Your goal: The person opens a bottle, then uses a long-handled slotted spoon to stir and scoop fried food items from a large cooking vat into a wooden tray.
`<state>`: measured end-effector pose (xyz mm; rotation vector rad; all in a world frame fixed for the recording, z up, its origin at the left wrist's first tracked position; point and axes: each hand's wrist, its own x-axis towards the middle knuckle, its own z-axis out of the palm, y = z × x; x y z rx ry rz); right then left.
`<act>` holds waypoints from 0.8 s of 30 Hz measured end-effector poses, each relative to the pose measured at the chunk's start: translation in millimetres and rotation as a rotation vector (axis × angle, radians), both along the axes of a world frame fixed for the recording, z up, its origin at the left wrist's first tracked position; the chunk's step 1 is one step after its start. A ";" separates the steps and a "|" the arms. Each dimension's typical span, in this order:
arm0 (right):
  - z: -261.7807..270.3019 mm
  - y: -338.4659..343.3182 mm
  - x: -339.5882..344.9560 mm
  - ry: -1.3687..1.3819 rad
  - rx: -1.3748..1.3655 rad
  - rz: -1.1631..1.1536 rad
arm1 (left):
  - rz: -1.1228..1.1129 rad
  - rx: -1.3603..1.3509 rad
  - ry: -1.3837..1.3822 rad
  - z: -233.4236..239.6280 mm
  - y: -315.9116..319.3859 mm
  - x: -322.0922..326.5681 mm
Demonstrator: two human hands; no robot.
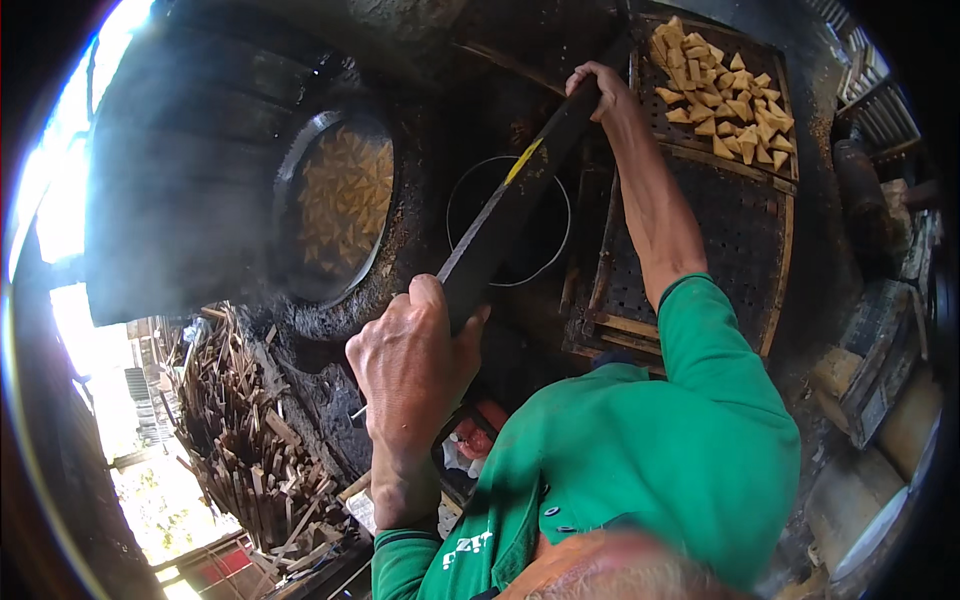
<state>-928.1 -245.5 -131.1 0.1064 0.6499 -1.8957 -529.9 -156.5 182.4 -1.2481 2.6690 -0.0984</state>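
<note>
My left hand (pixel 416 360) grips the near end of a long dark board (pixel 517 180) with a pale edge and a yellow mark. My right hand (pixel 600 86) holds its far end. The board slants up and to the right, above a thin wire hoop (pixel 568 217) whose surroundings are too dark to make out. Left of the board, a big round wok (pixel 304 150) holds many triangular golden pieces (pixel 349 199) in liquid. More golden triangles (pixel 731 97) lie heaped on a dark woven tray (pixel 652 127) at the upper right.
A second woven rack (pixel 697 232) with a wooden frame stands below the heaped tray. Split firewood (pixel 247 442) is piled at the lower left. A large dark panel (pixel 180 172) rises beside the wok amid steam. Wooden boxes (pixel 862 367) and round vessels (pixel 855 502) stand at the right.
</note>
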 end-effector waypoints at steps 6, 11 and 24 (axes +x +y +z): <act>5.6 4.5 42.8 -0.002 -0.018 0.019 | -0.062 -0.055 0.042 -17.1 3.6 33.9; 0.5 13.9 77.8 -0.147 -0.105 -0.079 | -0.049 -0.049 0.023 -25.1 22.4 61.1; -18.3 26.6 138.3 -0.105 0.035 0.030 | 0.130 0.086 0.075 -64.4 45.2 117.8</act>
